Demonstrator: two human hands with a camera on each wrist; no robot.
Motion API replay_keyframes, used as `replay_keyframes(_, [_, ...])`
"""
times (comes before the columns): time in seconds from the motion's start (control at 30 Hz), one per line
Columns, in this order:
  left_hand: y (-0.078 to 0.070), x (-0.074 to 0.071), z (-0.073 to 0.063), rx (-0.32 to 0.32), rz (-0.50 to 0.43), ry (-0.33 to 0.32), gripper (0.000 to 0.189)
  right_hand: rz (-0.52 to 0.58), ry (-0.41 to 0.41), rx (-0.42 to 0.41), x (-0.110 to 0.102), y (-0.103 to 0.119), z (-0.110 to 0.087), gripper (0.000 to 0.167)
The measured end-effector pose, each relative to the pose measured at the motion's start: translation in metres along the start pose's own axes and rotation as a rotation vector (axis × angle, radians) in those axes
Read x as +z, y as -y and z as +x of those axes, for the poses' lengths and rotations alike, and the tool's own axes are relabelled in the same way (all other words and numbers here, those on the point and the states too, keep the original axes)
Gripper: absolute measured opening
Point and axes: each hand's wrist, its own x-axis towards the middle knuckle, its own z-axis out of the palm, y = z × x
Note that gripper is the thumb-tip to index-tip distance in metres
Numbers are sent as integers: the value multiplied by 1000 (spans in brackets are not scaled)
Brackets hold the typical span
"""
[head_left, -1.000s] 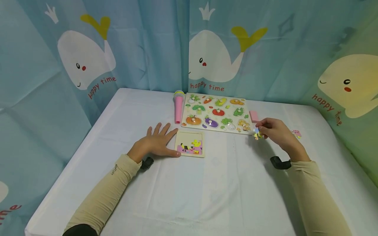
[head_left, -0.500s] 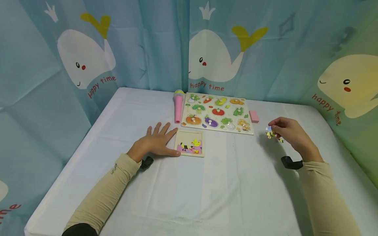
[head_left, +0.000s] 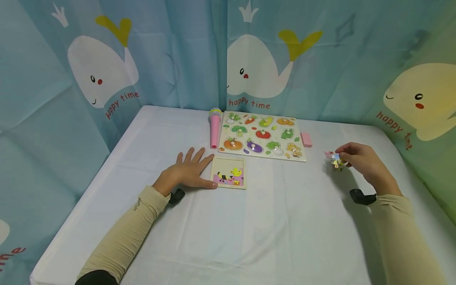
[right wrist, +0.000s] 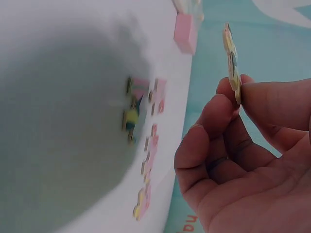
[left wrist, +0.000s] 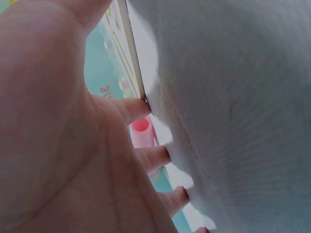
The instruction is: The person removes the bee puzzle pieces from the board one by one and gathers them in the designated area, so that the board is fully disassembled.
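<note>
My left hand [head_left: 189,172] lies with its fingers spread at the left side of a small square wooden puzzle tray [head_left: 228,163], thumb at its lower left corner. A few picture pieces fill the tray's lower part; bare wood shows above. At the right, my right hand [head_left: 367,162] holds a jigsaw piece [right wrist: 232,60] between thumb and fingertips, seen nearly edge-on in the right wrist view. Below it, several loose pink and yellow jigsaw pieces [right wrist: 149,158] lie on the white table, partly hidden behind the hand in the head view.
Behind the tray lies a vegetable peg puzzle board [head_left: 256,155]. A pink toy microphone [head_left: 215,130] lies along its left edge, and a pink block [head_left: 306,139] sits off its right edge. A blue curtain [head_left: 192,59] with whales hangs behind the table.
My right hand has moved right with the jigsaw piece, from beside the peg board's corner to over the loose pieces. The left hand has stayed by the tray.
</note>
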Motion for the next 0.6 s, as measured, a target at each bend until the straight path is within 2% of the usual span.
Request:
replay_keyframes(0.33, [-1, 0, 0, -8, 9, 4, 112, -37, -5, 53, -13, -19, -3, 33])
replay_keyframes(0.6, [-2, 0, 0, -8, 13, 3, 110, -89, 67, 121, -25, -29, -3, 37])
